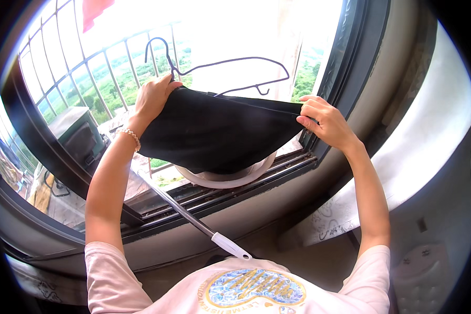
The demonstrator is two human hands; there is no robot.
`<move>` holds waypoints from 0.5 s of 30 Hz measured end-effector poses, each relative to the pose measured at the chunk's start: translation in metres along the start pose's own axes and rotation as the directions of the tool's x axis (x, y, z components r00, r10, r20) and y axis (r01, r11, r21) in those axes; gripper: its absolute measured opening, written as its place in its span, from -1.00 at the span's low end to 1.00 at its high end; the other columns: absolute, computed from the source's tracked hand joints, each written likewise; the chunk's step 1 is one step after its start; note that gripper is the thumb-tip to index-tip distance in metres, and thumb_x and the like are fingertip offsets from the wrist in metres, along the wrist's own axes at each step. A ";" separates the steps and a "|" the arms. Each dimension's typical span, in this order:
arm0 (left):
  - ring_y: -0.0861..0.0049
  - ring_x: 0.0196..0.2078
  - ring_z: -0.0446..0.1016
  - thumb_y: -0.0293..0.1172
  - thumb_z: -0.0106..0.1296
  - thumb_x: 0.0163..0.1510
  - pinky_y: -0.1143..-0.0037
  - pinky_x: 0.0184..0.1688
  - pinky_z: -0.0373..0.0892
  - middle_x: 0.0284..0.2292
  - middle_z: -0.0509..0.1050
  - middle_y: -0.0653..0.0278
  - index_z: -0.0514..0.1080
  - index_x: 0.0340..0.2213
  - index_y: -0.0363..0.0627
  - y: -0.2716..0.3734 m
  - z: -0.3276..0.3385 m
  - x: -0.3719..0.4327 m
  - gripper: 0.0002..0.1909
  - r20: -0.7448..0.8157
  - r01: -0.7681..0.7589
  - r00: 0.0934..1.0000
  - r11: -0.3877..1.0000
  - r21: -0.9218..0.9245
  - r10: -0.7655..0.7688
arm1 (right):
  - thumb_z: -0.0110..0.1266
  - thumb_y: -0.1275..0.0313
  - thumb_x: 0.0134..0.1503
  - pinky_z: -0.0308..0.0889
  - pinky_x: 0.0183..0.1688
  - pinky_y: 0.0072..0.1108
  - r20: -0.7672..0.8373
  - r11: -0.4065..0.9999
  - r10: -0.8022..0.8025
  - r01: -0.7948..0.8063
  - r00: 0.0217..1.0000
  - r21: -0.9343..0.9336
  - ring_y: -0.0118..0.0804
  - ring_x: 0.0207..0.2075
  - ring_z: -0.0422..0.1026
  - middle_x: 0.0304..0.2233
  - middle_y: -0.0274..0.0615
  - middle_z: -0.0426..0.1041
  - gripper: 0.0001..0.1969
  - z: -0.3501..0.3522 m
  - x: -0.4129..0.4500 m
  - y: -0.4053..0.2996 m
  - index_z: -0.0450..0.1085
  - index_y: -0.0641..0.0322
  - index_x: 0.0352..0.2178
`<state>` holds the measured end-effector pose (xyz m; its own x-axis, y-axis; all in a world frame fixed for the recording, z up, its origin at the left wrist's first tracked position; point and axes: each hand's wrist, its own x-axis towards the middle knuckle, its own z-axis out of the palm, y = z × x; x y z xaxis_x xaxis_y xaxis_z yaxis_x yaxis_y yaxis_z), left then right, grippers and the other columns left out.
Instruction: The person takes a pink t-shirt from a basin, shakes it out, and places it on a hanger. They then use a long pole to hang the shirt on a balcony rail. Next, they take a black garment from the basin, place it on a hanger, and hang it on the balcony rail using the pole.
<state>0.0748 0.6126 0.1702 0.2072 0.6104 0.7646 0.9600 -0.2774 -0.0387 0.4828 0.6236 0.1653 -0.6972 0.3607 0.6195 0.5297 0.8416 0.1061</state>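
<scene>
A black cloth garment point(216, 129) is stretched between my two hands in front of the open window. My left hand point(155, 98) pinches its upper left edge together with the neck of a dark wire hanger point(235, 59). The hanger's hook points up, and its right arm stands above the cloth; the lower left part is hidden behind the fabric. My right hand point(324, 119) grips the garment's right end between thumb and fingers. Below the cloth, the rim of a white basin point(223, 183) shows at the window sill, its inside mostly covered.
A metal pole with a white handle point(231, 245) slants from the sill towards my chest. Dark window frames point(51, 129) and the sliding track point(235, 200) border the opening. Outside are a barred railing point(108, 62) and a green box point(76, 129). A white curtain point(408, 149) hangs at right.
</scene>
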 end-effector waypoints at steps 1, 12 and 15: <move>0.10 -0.54 0.39 -0.12 -0.10 0.05 0.31 -0.51 0.27 -0.60 0.39 0.02 0.31 -0.51 -0.21 -0.001 -0.002 0.000 -0.65 0.031 0.015 0.999 1.000 -0.005 -0.015 | -0.09 0.12 0.08 0.33 -0.22 -0.44 0.025 1.000 0.031 -0.031 0.999 -0.002 -0.17 -0.18 0.37 -0.34 -0.23 0.42 -0.64 0.000 0.000 0.000 0.28 0.23 -0.53; 0.27 -0.57 0.42 -0.09 -0.05 0.00 0.40 -0.54 0.33 -0.61 0.39 0.15 0.27 -0.52 -0.18 0.007 -0.007 -0.022 -0.65 0.140 -0.241 0.962 0.970 0.019 0.236 | -0.11 0.04 0.06 0.30 -0.24 -0.44 0.134 0.950 0.277 -0.292 0.952 0.111 -0.17 -0.32 0.42 -0.35 -0.25 0.43 -0.62 -0.005 0.019 0.005 0.33 0.14 -0.35; 0.30 -0.58 0.42 -0.09 -0.05 0.00 0.42 -0.54 0.33 -0.62 0.39 0.18 0.27 -0.50 -0.17 0.019 -0.004 -0.023 -0.66 0.215 -0.276 0.940 0.961 0.016 0.266 | -0.09 0.05 0.06 0.29 -0.26 -0.47 0.152 0.933 0.306 -0.327 0.940 0.150 -0.18 -0.33 0.42 -0.42 -0.18 0.44 -0.61 -0.007 0.038 0.007 0.33 0.19 -0.36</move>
<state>0.0877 0.5901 0.1547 0.4904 0.6594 0.5698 0.8687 -0.4228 -0.2583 0.4637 0.6405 0.1954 -0.5669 0.6572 0.4967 0.6500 0.7272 -0.2204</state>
